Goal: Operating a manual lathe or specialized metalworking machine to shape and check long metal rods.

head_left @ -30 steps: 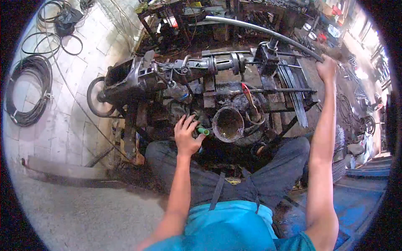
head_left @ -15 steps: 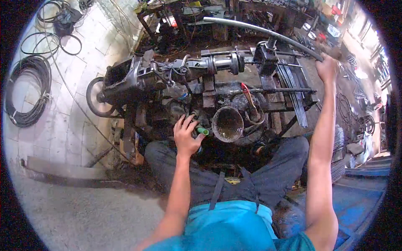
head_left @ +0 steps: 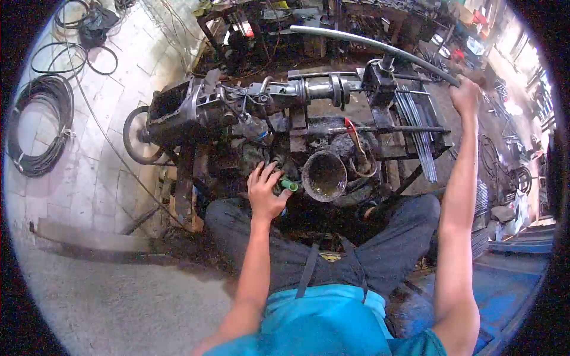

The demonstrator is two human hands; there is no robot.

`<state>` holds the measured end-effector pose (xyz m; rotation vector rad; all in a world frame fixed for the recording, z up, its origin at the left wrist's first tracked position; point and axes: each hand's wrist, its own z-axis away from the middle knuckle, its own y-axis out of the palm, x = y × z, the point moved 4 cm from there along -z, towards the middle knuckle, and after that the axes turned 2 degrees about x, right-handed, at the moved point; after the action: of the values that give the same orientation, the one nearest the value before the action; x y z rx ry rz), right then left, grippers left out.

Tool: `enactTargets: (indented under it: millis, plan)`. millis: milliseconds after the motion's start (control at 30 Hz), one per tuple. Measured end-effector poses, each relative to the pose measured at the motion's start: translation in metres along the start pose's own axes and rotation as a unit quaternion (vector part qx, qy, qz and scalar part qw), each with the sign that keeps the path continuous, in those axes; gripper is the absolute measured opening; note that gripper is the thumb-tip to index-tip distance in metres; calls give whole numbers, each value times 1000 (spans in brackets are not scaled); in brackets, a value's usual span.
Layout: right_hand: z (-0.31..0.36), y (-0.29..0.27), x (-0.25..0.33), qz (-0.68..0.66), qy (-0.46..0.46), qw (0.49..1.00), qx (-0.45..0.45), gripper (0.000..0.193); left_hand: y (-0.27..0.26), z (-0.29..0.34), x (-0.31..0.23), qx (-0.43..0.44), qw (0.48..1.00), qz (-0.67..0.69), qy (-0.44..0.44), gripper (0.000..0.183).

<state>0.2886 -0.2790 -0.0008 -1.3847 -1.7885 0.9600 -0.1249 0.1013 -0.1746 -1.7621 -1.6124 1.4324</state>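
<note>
A long grey metal rod (head_left: pixel 380 47) arches over the far right side of the machine. Its near end is in my right hand (head_left: pixel 466 96), with the fingers wrapped round it and the arm stretched out. Low in front of the machine (head_left: pixel 261 98), my left hand (head_left: pixel 265 194) curls over a green tube-like handle (head_left: pixel 289 185). The handle's open end shows between thumb and forefinger; the rest of it is hidden beneath the fingers. Just right of that hand sits a round bowl (head_left: pixel 325 176) with murky liquid inside. A red-handled brush (head_left: pixel 351 132) leans behind the bowl.
Several thin metal rods (head_left: pixel 417 133) lie across the frame at right. A clear plastic bottle (head_left: pixel 255 129) stands against the machine. At its left end is a wheel (head_left: pixel 138 136). Coiled black cable (head_left: pixel 38 127) lies on the pale floor, and a cluttered bench stands behind.
The view has shifted very slightly. Both hands keep their places, the right on the rod and the left at the green handle.
</note>
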Motion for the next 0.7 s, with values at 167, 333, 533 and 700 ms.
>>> enactTargets:
  millis: [167,333,533,700]
  plan:
    - [12,-11,9,-23,7,999,-25,37,2,0,2,0,1000,-12,2,43]
    - [12,0,4,-50,-26,997,-58,30,0,0,3,1,1000,-12,-3,42]
    - [7,8,0,-57,-11,997,-46,25,1,1,3,-1,1000,-19,-6,43]
    - [7,-10,9,-39,-19,997,-56,22,2,1,0,6,1000,-9,-8,45]
